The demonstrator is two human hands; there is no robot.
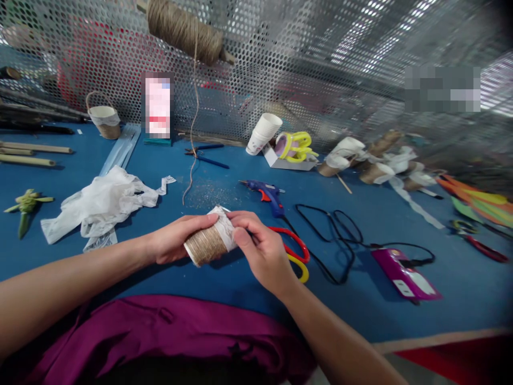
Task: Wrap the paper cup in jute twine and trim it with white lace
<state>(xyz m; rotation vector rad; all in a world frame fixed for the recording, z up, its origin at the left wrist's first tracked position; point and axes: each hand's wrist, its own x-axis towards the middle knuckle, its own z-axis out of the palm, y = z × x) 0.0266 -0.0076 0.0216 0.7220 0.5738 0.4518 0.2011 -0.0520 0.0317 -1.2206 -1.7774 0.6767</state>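
Observation:
My left hand is wrapped around a cup, which lies tilted and is covered in brown twine, with a band of white lace near its rim. The thumb presses on the lace. My right hand is closed at the cup's rim end, its fingertips by the lace. Out from behind that hand come the red and yellow handles of scissors. A thin metal tip shows beside the right fingertips, in line with those handles; the hand hides the middle of the scissors.
A blue glue gun lies ahead, its black cord running rightward near a purple box. White lace is heaped left. A twine spool hangs above, one strand dangling. Pliers, stacked paper cups and finished-looking baskets stand behind.

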